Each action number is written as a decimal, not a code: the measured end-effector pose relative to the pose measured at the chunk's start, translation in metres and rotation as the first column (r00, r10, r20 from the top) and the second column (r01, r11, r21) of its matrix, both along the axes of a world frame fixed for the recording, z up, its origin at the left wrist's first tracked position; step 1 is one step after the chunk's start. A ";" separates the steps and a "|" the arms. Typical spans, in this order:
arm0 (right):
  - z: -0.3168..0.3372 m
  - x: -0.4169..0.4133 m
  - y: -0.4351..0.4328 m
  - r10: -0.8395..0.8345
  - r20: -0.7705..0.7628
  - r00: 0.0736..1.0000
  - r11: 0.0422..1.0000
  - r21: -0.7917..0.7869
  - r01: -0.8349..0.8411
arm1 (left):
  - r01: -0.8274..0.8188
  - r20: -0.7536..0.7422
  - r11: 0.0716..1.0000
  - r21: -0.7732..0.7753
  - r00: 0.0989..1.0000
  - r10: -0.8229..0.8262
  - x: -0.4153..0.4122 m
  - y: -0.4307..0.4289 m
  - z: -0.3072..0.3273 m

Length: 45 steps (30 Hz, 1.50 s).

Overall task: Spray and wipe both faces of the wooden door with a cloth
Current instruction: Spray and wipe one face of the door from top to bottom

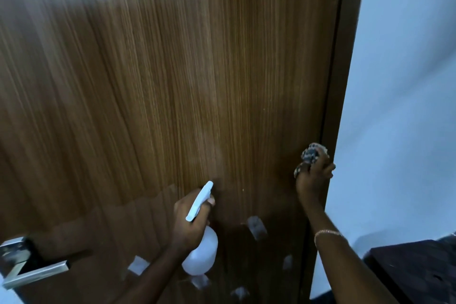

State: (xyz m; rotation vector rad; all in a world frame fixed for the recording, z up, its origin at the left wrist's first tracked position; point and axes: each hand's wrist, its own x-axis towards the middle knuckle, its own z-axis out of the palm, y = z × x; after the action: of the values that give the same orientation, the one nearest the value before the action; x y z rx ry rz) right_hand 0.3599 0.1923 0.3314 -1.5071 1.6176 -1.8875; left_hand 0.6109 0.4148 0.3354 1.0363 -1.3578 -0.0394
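The door [185, 81] stands upright straight ahead of us, its long axis vertical. Our left hand [190, 219] grips the spray bottle [201, 254], nozzle aimed at its middle. Our right hand [313, 177] clutches the cloth [311, 153] by its right edge.

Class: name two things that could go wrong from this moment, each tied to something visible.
1. The left hand holds the spray bottle close to the door; liquid may run in streaks.
2. The right hand grips the cloth at the door's right edge; it might get pinched if the door swings.
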 end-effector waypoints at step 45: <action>-0.018 0.253 0.188 0.159 -0.594 0.789 0.876 -0.284 -0.390 | -0.164 -0.045 0.968 0.189 0.984 0.175 0.110 0.111 -0.082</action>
State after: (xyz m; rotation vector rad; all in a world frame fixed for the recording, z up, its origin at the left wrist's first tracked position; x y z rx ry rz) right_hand 0.6130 0.3807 0.3129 -2.5062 1.1082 -1.7642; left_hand 0.7211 0.5260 0.2536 1.2943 -1.2219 -0.0705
